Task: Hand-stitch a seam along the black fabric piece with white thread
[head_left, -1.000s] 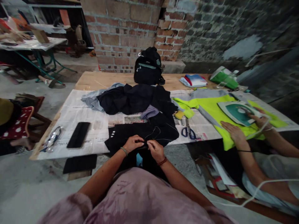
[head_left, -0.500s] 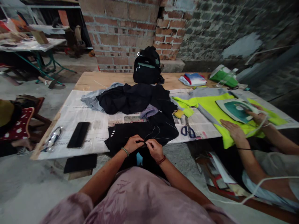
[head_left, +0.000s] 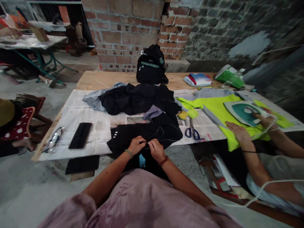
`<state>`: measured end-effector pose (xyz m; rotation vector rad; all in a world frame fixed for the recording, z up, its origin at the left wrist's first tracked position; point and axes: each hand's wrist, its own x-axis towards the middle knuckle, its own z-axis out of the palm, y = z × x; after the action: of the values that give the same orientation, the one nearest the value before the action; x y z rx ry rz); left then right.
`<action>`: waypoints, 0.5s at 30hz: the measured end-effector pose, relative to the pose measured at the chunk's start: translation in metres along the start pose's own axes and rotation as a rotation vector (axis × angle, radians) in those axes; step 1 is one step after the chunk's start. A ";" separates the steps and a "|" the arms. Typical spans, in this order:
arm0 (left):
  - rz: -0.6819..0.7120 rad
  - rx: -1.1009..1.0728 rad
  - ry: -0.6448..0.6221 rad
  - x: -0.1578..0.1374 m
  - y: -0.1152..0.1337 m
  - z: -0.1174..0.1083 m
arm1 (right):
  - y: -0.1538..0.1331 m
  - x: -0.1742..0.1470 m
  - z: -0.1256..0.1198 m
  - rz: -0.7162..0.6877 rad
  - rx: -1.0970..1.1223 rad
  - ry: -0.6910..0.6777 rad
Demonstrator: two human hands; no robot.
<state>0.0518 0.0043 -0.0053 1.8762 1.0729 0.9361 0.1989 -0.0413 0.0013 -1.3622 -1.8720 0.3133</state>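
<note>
Close together at the table's front edge, my left hand (head_left: 136, 145) and my right hand (head_left: 156, 150) are both closed in a pinch. Between the left fingertips is the edge of a black garment (head_left: 135, 131) with short white stripes. My right fingertips meet at the same edge; whatever small item they grip is too small to make out. A thin light thread (head_left: 155, 133) loops over the black cloth just beyond the hands. Behind it lies a heap of dark clothing (head_left: 133, 99). Blue-handled scissors (head_left: 192, 132) rest to the right.
On the newspaper-covered table (head_left: 71, 107) are a phone (head_left: 80, 136) and glasses (head_left: 54, 139). A black backpack (head_left: 151, 66) stands behind. At right a co-worker's hand holds an iron (head_left: 244, 112) on a yellow garment (head_left: 211, 107). Another dark phone (head_left: 82, 164) lies below the table edge.
My hands stay at the black garment's edge with only slight finger movement. The co-worker's iron has shifted a little to the right. The whole view has moved slightly.
</note>
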 end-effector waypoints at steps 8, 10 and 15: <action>-0.039 -0.046 0.015 0.004 0.000 -0.001 | -0.003 0.002 -0.003 -0.055 -0.034 0.001; -0.020 -0.063 0.001 0.003 0.000 -0.002 | -0.001 0.002 -0.001 -0.069 -0.053 -0.023; 0.038 -0.031 -0.026 0.000 0.002 -0.003 | 0.006 -0.002 0.006 -0.106 -0.117 -0.101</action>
<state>0.0499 0.0042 -0.0018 1.8844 1.0052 0.9423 0.1989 -0.0393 -0.0067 -1.3394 -2.0667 0.2255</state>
